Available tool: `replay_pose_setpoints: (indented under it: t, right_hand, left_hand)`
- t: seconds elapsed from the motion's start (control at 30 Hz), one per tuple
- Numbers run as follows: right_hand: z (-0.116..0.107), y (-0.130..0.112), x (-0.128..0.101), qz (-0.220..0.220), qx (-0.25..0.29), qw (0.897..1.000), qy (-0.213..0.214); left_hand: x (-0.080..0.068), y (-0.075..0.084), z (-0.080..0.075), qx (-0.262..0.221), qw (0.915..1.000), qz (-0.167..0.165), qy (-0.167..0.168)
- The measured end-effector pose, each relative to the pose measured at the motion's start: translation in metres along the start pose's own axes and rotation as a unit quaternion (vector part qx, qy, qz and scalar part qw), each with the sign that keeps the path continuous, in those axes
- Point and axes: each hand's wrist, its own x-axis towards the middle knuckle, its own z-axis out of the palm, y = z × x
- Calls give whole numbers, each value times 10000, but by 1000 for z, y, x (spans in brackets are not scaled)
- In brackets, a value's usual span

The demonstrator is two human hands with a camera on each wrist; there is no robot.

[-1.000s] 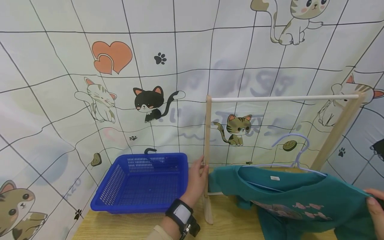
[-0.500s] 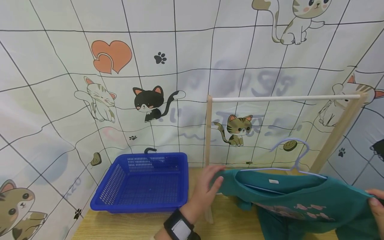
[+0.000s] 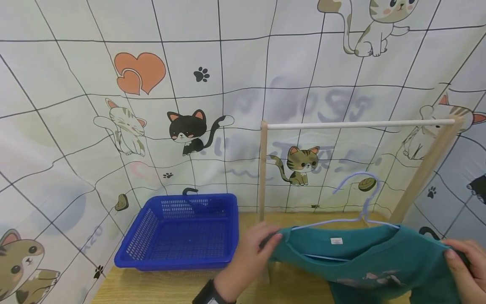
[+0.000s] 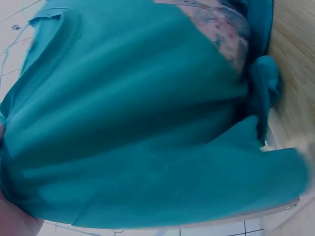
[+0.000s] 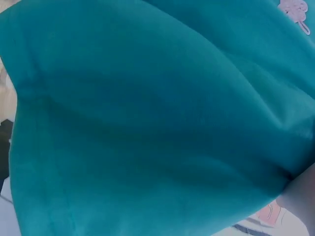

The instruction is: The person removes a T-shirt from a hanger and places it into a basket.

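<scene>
The teal shirt (image 3: 364,261) is already on the lilac hanger (image 3: 357,198), held by its shoulders in the left hand (image 3: 247,257) and right hand (image 3: 463,266), fingers pinching cloth, low over the tabletop (image 3: 152,287); the hook has yet to reach the rack's rail (image 3: 357,124).

Wooden table (image 3: 159,287) — light grain, against the cat-print backdrop. On it: blue plastic basket (image 3: 182,236), left; wooden clothes rack (image 3: 262,185) — standing right.

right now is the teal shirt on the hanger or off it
On it: the hanger runs through the teal shirt neck, hook sticking up above the collar.
</scene>
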Motion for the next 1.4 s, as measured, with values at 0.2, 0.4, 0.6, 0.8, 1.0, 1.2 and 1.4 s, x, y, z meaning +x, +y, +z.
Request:
replay_pose_setpoints:
  t: [0.2, 0.4, 0.6, 0.8, 1.0, 1.2, 1.4]
  right_hand:
    - [12, -4, -10, 502, -814, 9910, -942]
    - [28, -6, -20, 819, -885, 9825, -1421]
    - [45, -9, -24, 573, -462, 9846, -1584]
    - [60, -10, -32, 266, -65, 9870, -1581]
    - [77, -14, -37, 168, -126, 9846, -1738]
    - [88, -33, -32, 413, -614, 9716, -2248]
    - [103, -69, -25, 67, -439, 9648, -2592]
  left_hand:
    - [-17, 2, -14, -33, 9992, -347, 194]
    - [-32, -2, -28, -16, 9990, -370, 243]
    - [-45, -6, -42, 170, 9994, -72, 300]
    - [-63, -11, -51, 262, 9994, 211, -88]
    - [-80, -16, -54, 485, 9981, 314, -215]
    - [-92, -21, -51, 510, 9985, 19, -180]
    - [-100, -25, -43, 668, 9973, 293, -82]
